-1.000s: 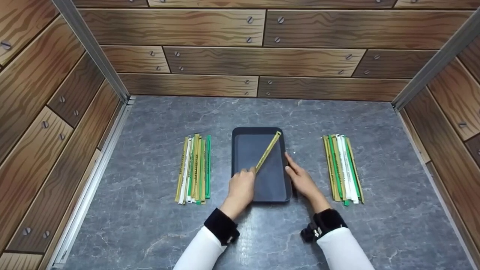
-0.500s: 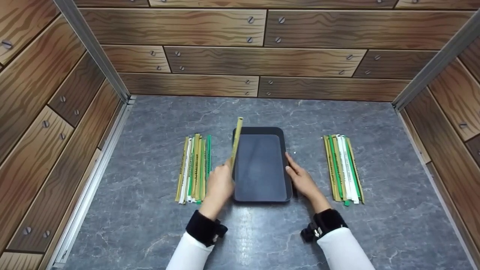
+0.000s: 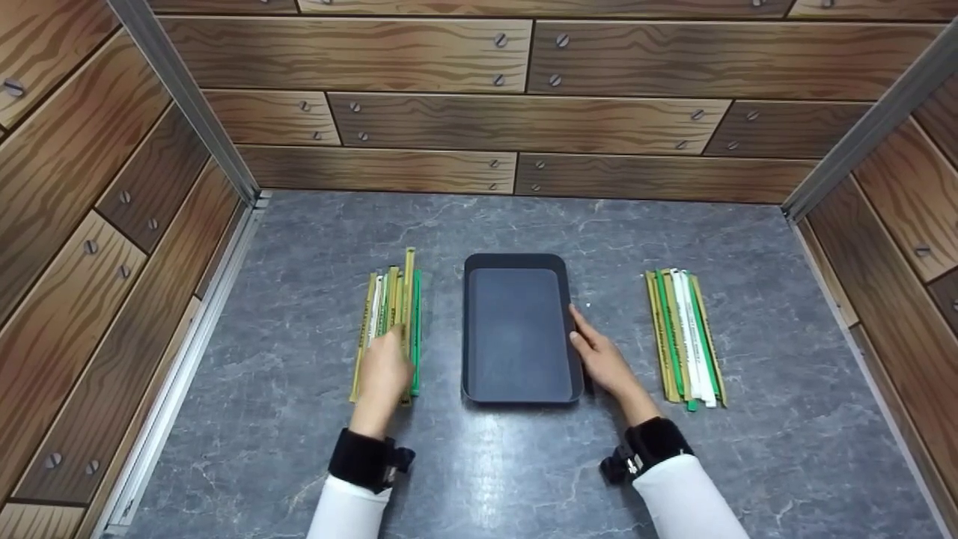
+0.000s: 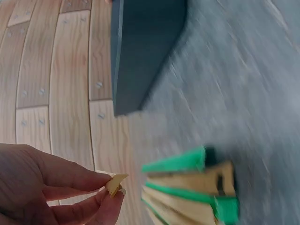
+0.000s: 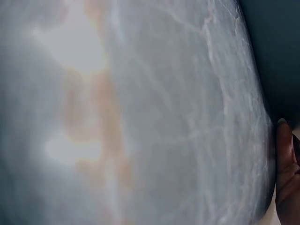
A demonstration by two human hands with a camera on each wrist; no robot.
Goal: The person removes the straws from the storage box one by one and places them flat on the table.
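My left hand [image 3: 385, 367] is over the left row of sticks [image 3: 372, 307] and pinches a long, thin, yellow-brown wrapped stick [image 3: 409, 281]. In the left wrist view the thumb and fingertips close on the end of that stick [image 4: 115, 183], above the ends of green and tan wrapped sticks [image 4: 187, 187]. A dark grey rectangular tray [image 3: 516, 329] with nothing in it lies at the middle. Against its right side rests my right hand [image 3: 602, 363], fingers fairly straight. The right wrist view catches only part of that hand [image 5: 286, 173] beside the dark tray wall [image 5: 276, 51].
To the right lies a second row of yellow-brown, green and white wrapped sticks [image 3: 685, 337]. The tabletop [image 3: 509, 471] is grey and marbled. Wood-patterned walls [image 3: 449, 120] stand at the back and both sides, with metal rails [image 3: 179, 105] at the corners.
My left hand has carried the yellow-brown stick from over the tray leftward to the left row, turning it nearly in line with the others. My right hand and the tray have stayed put.
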